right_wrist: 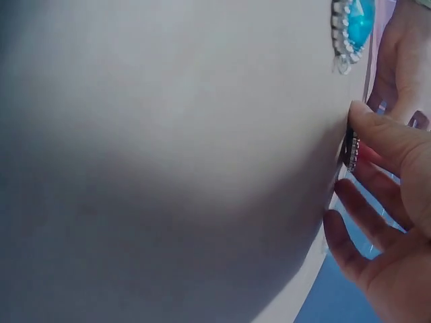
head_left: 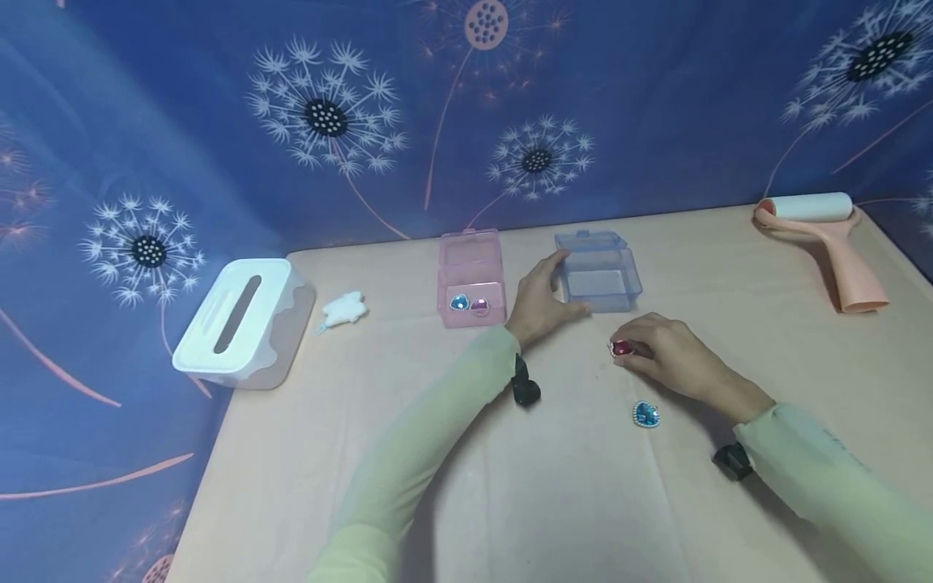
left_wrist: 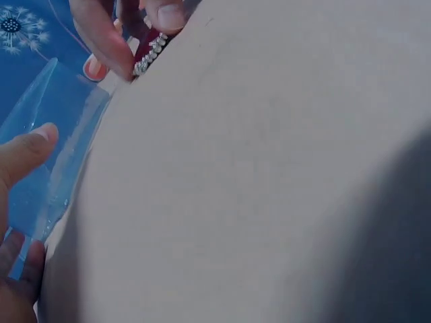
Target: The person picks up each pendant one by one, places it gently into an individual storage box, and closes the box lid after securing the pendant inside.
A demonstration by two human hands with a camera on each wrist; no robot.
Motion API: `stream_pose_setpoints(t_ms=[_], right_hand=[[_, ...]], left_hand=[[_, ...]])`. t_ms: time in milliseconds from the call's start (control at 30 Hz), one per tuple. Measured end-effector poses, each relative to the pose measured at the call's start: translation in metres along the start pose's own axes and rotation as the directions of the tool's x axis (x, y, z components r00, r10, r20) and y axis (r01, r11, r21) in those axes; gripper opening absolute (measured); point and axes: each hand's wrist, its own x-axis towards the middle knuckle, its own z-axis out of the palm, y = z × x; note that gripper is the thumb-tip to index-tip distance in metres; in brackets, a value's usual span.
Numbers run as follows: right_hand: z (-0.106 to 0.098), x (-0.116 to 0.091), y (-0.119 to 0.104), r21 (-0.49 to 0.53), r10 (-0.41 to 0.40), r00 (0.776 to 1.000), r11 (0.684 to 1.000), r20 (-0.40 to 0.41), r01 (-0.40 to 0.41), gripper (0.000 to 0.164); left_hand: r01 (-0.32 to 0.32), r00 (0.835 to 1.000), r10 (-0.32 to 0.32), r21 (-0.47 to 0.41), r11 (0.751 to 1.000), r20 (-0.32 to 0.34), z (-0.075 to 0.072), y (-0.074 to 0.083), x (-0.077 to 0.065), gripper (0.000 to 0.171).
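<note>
My left hand [head_left: 539,301] holds the left side of a clear blue plastic box [head_left: 602,303], whose lid stands raised at the back. Nothing shows inside that box. Just in front of it, my right hand [head_left: 674,356] pinches a red gem [head_left: 621,348] between thumb and fingers. The gem's edge of small clear stones [left_wrist: 149,55] shows in the left wrist view. Nearer me on the cloth lies a blue gem [head_left: 645,414] with a beaded rim. To the left, an open pink box [head_left: 470,319] contains a blue gem [head_left: 459,302] and a purple gem [head_left: 479,306].
A white-lidded tissue box [head_left: 244,324] stands at the left, with a small white star-like object [head_left: 344,309] beside it. At the far right lies a lint roller [head_left: 831,239] with a peach handle. Blue dandelion-print fabric [head_left: 437,121] hangs behind the cloth-covered table [head_left: 554,502].
</note>
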Motion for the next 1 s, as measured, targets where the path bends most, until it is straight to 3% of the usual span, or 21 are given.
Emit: stream_pose_setpoints(t_ms=[233, 533, 767, 1000], right_hand=[[-0.028, 0.011, -0.007, 0.029, -0.022, 0.999, 0.999, -0.033, 0.023, 0.024], [-0.061, 0.061, -0.005, 0.016, 0.023, 0.995, 1.0, -0.101, -0.022, 0.024], [-0.05, 0.097, 0.005, 0.074, 0.122, 0.993, 0.99, 0.011, -0.122, 0.018], [-0.029, 0.116, 0.014, 0.039, 0.156, 0.974, 0.986, 0.162, -0.165, 0.02]], left_hand=[[0.002, 1.0, -0.001, -0.044, 0.999, 0.02, 0.0, -0.003, 0.002, 0.097], [0.016, 1.0, -0.016, -0.03, 0.999, 0.008, -0.001, -0.004, 0.003, 0.097], [0.035, 0.999, -0.035, -0.012, 0.999, 0.013, -0.004, -0.002, 0.002, 0.099], [-0.002, 1.0, 0.002, 0.017, 1.0, 0.0, -0.002, -0.005, 0.002, 0.098]])
